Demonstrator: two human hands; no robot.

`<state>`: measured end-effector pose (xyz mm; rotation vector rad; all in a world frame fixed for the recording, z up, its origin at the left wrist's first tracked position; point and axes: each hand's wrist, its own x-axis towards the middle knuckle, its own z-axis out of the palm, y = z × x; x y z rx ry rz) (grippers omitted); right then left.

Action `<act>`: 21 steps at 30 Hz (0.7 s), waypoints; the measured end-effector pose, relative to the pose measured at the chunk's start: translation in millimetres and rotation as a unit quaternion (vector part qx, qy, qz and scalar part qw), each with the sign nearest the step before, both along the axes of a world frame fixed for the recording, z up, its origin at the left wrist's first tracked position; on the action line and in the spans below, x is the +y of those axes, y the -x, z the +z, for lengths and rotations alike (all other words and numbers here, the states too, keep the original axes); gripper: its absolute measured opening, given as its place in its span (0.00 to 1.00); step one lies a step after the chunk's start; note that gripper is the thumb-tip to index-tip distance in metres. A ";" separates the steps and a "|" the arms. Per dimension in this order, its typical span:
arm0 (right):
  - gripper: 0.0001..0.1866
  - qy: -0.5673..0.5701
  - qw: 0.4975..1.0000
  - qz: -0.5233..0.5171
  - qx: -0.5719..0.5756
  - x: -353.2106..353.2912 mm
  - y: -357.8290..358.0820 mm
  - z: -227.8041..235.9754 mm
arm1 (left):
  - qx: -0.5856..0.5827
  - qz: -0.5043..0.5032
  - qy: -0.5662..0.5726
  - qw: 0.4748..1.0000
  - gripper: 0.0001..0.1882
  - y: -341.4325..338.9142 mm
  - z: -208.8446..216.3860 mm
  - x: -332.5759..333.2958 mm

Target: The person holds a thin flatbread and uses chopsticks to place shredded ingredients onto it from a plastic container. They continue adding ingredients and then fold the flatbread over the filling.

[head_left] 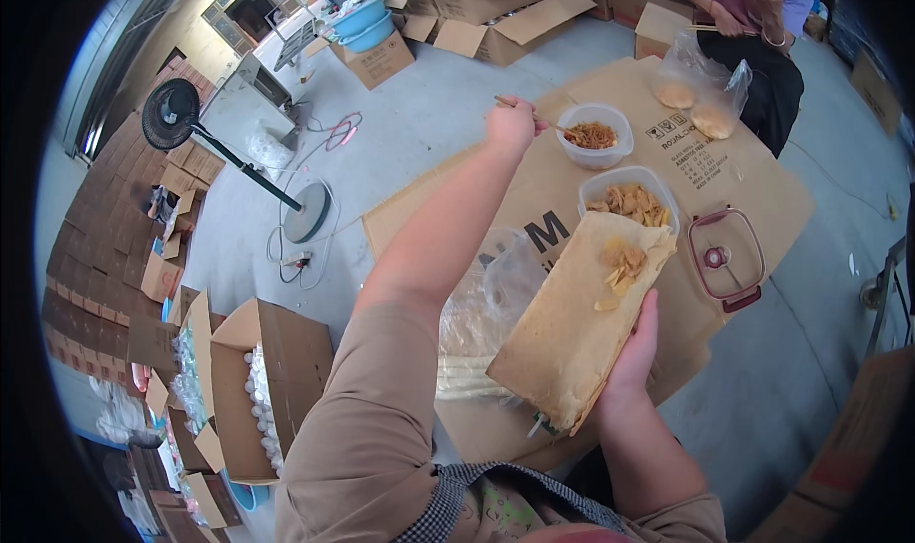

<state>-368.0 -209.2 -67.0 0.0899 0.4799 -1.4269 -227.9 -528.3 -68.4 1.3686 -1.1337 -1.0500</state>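
Note:
My left hand (513, 127) is closed around wooden chopsticks (543, 122), their tips reaching into a clear plastic container of reddish-brown shredded food (589, 135). My right hand (637, 352) grips a large, flat, folded flatbread (562, 319) from its right edge and underside. A small heap of yellowish sliced food (621, 265) lies on the upper part of the bread. Just beyond the bread, a second clear container (658, 183) holds similar sliced food, partly hidden by the bread. A clear lid with a dark red rim (727, 286) rests on the cardboard to the right.
Flattened cardboard (438, 195) covers the low surface. Clear plastic bags (477, 305) lie by my left arm; bagged round breads (710, 114) are at far right. A person (772, 57) sits beyond them. A standing fan (305, 210) and open boxes (272, 372) are at left.

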 end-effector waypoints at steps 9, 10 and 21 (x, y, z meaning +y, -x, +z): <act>0.32 0.003 1.000 0.001 -0.010 -0.1 -3.8 0.4 | 0.018 0.001 -0.004 1.000 0.09 8.5 -15.5 -3.8; 0.33 0.004 1.000 0.001 -0.009 0.0 -3.5 1.1 | 0.015 -0.003 0.004 1.000 0.09 9.5 -15.5 -2.1; 0.34 0.006 0.999 0.013 -0.032 2.7 -1.9 -2.3 | 0.080 0.019 0.069 0.994 0.10 -7.7 -16.5 2.9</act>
